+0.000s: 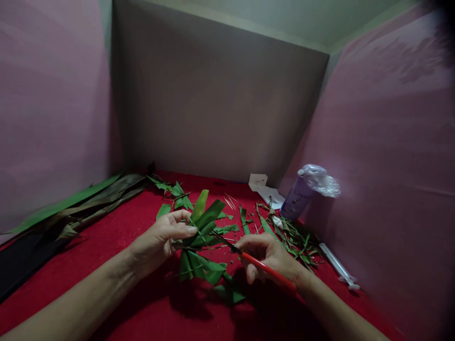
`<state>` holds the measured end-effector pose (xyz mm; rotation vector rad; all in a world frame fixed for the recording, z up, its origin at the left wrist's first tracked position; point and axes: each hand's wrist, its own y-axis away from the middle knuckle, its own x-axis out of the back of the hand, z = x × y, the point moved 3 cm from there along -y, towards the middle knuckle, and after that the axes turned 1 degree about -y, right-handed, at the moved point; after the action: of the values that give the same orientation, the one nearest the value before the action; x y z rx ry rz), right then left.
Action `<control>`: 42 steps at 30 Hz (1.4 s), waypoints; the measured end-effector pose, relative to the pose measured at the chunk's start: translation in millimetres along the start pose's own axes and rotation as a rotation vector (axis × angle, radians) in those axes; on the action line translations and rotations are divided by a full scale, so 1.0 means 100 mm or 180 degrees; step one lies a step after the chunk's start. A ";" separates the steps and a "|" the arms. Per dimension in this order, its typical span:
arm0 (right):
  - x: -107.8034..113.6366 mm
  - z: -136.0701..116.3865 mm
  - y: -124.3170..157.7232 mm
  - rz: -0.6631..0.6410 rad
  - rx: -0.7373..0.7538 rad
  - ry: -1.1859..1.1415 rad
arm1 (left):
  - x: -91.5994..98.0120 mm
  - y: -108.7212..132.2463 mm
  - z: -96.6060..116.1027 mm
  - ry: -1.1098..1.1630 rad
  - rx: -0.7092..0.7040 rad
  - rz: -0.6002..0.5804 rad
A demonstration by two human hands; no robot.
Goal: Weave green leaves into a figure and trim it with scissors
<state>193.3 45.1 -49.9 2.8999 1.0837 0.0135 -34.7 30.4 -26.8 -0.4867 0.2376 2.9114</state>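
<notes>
In my left hand (167, 232), thumb and fingers are closed on a bundle of cut green leaf strips (209, 213), which fan out toward the right. My right hand (270, 258) grips red-handled scissors (263, 268); their narrow dark blades point left and reach the lower edge of the bundle. The rest of the handle is hidden in my palm. Just below the bundle are folded green leaf pieces (201, 266) with thin slivers through them; whether they join the held bundle I cannot tell.
Leaf scraps (298, 244) lie heaped at the right on the red cloth (142, 303), near a clear syringe (337, 265). Behind stand a purple container (297, 199) with plastic wrap and white papers (270, 195). Toothpicks (231, 200) lie mid-table. Long leaves (103, 203) line the left wall.
</notes>
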 end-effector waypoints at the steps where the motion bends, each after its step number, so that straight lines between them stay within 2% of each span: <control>1: 0.00 0.00 0.00 0.0008 -0.0017 0.0000 | 0.00 0.00 0.00 -0.0006 -0.0008 -0.0006; 29: -0.01 0.01 0.00 -0.0070 0.0130 -0.0022 | -0.01 -0.01 -0.01 -0.0115 -0.0114 -0.0108; 42: -0.02 0.01 0.00 -0.0001 0.0014 -0.0005 | 0.01 -0.02 -0.03 -0.0109 -0.0092 -0.0115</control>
<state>192.1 43.7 -50.8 2.9030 1.0855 0.0087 -34.0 32.3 -30.4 -0.4408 0.1805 2.8889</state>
